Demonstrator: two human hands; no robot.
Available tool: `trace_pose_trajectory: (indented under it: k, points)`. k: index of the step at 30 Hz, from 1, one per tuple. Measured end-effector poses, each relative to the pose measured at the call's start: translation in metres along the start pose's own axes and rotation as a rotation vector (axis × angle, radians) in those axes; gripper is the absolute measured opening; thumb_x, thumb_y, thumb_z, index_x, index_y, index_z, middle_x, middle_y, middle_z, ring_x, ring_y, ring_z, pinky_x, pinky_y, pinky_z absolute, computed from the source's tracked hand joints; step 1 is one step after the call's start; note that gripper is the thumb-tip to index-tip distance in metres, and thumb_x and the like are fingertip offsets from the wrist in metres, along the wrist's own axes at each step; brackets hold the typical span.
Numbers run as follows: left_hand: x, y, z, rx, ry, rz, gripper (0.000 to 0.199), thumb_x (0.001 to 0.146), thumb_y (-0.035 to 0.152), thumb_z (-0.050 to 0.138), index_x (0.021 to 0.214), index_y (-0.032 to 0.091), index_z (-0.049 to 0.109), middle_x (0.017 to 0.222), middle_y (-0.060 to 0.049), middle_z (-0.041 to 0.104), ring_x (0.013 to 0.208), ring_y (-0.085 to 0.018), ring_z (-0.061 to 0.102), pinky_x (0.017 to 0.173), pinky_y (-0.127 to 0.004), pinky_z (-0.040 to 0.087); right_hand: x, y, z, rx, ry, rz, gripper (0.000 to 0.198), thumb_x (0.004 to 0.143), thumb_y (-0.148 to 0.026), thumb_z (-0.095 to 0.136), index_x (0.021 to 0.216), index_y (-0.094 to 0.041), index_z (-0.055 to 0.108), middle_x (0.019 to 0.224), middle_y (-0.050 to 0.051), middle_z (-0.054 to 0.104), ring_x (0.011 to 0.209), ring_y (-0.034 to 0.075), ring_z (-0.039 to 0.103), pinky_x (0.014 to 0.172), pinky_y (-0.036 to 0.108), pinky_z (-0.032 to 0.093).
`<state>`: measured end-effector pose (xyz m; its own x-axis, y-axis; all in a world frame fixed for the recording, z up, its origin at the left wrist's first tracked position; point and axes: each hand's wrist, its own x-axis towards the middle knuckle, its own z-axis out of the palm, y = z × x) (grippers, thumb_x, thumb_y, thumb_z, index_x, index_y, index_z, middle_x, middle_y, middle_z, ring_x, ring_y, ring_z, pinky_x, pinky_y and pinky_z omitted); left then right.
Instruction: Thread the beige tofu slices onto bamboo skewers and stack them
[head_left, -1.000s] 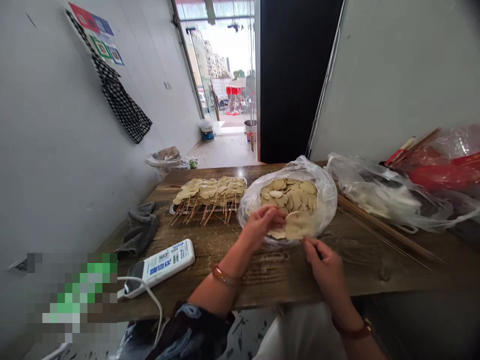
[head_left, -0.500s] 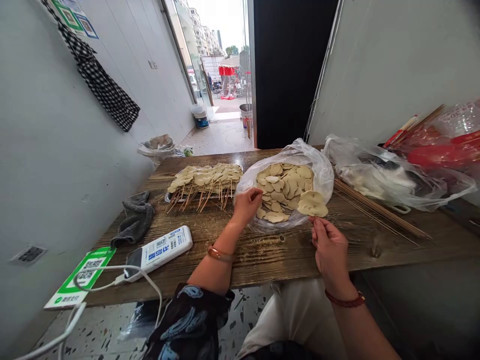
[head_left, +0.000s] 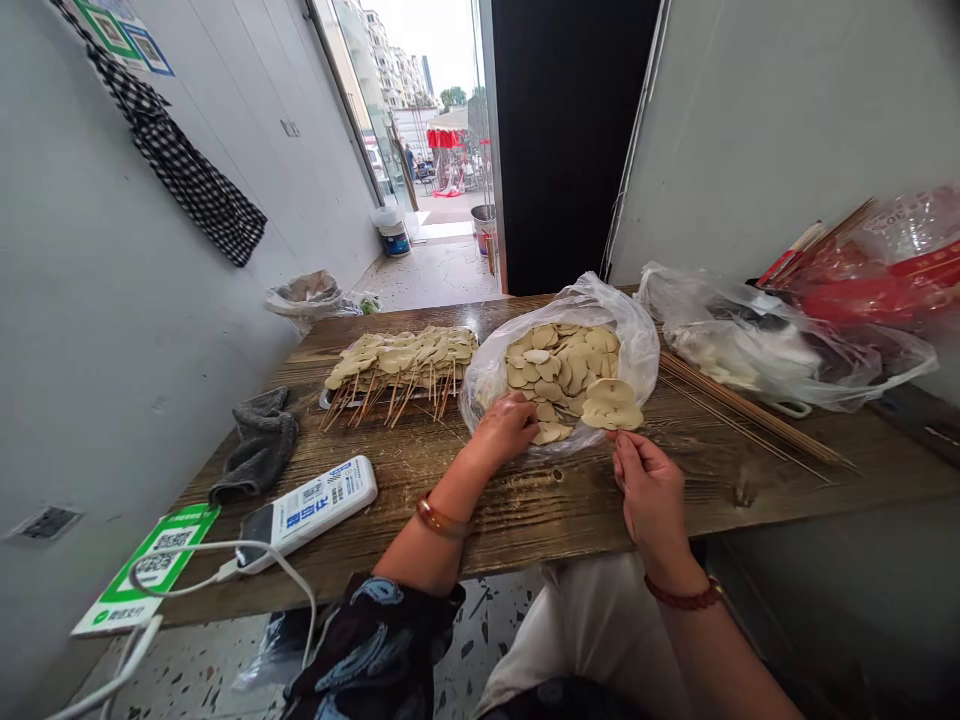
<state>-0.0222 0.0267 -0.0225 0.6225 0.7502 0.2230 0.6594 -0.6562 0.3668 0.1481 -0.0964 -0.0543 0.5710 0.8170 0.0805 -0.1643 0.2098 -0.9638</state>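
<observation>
My right hand pinches the lower end of a skewer threaded with several thin, pale-yellow round slices, held over the front right of the bag. My left hand has its fingers curled down among the loose slices at the bag's front left edge; what its fingertips hold is hidden. The loose slices lie heaped in an open clear plastic bag on the wooden table. Left of the bag, a pile of filled skewers rests on a tray, the stick ends pointing toward me.
Bare bamboo sticks lie right of the bag, beside another plastic bag. To the left are a grey cloth, a white power bank with a cable and a green QR card. The table's front edge runs before my lap.
My left hand has moved down and slightly right, from above the bag's left side to the slices at its front. The right hand still holds the skewer. The whole view has shifted a little.
</observation>
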Motion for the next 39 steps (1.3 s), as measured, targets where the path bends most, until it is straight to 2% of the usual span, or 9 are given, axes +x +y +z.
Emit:
trace_pose_trajectory:
  k: [4,8,12,16,24,30,34,39]
  points:
    - [0.002,0.002,-0.004,-0.182,0.019,-0.059,0.008,0.073,0.016,0.056,0.07,0.016,0.064,0.077,-0.003,0.06,0.076,-0.015,0.053,0.072,-0.028,0.042,0.0,0.0,0.0,0.027,0.0,0.014,0.032,0.078,-0.047,0.068,0.089,-0.017,0.07,0.061,-0.003,0.052,0.054,0.008,0.041,0.051,0.021,0.034]
    - [0.002,0.0,-0.01,-0.63,0.087,-0.198,0.012,0.073,0.026,0.06,0.072,0.015,0.063,0.07,-0.001,0.06,0.064,-0.011,0.05,0.059,-0.023,0.039,0.001,0.003,-0.001,-0.022,-0.006,-0.01,0.036,0.078,-0.049,0.066,0.091,-0.015,0.07,0.06,-0.003,0.051,0.054,0.009,0.041,0.049,0.022,0.034]
    - [0.001,0.002,-0.015,-1.054,0.123,-0.319,0.022,0.068,0.035,0.068,0.07,0.015,0.058,0.059,0.003,0.052,0.052,-0.007,0.043,0.048,-0.019,0.034,0.002,0.004,-0.002,-0.078,-0.013,-0.05,0.041,0.078,-0.054,0.063,0.091,-0.015,0.07,0.059,-0.003,0.05,0.053,0.01,0.042,0.049,0.022,0.036]
    - [0.0,0.005,-0.018,-1.33,0.153,-0.383,0.032,0.061,0.037,0.075,0.071,0.015,0.054,0.062,0.003,0.053,0.054,-0.008,0.05,0.052,-0.021,0.046,0.001,0.003,-0.001,-0.097,-0.006,-0.07,0.043,0.078,-0.056,0.063,0.09,-0.015,0.07,0.058,-0.003,0.05,0.053,0.01,0.042,0.049,0.023,0.037]
    - [-0.001,0.005,-0.023,-1.476,0.202,-0.41,0.039,0.059,0.034,0.081,0.085,0.013,0.061,0.075,-0.001,0.064,0.065,-0.012,0.06,0.057,-0.026,0.054,-0.001,-0.001,-0.002,-0.119,-0.038,-0.041,0.043,0.079,-0.054,0.062,0.092,-0.015,0.071,0.057,-0.003,0.05,0.054,0.01,0.044,0.051,0.023,0.037]
    - [0.0,0.005,-0.024,-1.464,0.296,-0.426,0.042,0.052,0.031,0.085,0.082,0.012,0.064,0.068,-0.001,0.065,0.058,-0.01,0.058,0.056,-0.024,0.051,-0.001,0.0,-0.001,-0.153,-0.053,-0.041,0.045,0.078,-0.055,0.063,0.094,-0.014,0.072,0.054,-0.004,0.048,0.05,0.01,0.041,0.047,0.022,0.033]
    - [0.0,0.004,-0.024,-1.445,0.332,-0.435,0.039,0.053,0.032,0.084,0.08,0.013,0.064,0.066,0.0,0.065,0.057,-0.01,0.058,0.055,-0.024,0.05,-0.003,-0.001,-0.003,-0.195,-0.133,-0.027,0.04,0.081,-0.049,0.062,0.097,-0.014,0.072,0.055,-0.003,0.049,0.051,0.01,0.04,0.047,0.022,0.031]
    - [0.0,0.001,-0.026,-1.467,0.365,-0.467,0.035,0.055,0.031,0.08,0.08,0.014,0.064,0.068,0.001,0.063,0.059,-0.011,0.058,0.056,-0.025,0.051,-0.006,-0.005,-0.002,-0.315,-0.249,-0.082,0.031,0.082,-0.043,0.061,0.088,-0.016,0.074,0.055,-0.003,0.051,0.052,0.011,0.043,0.05,0.023,0.034]
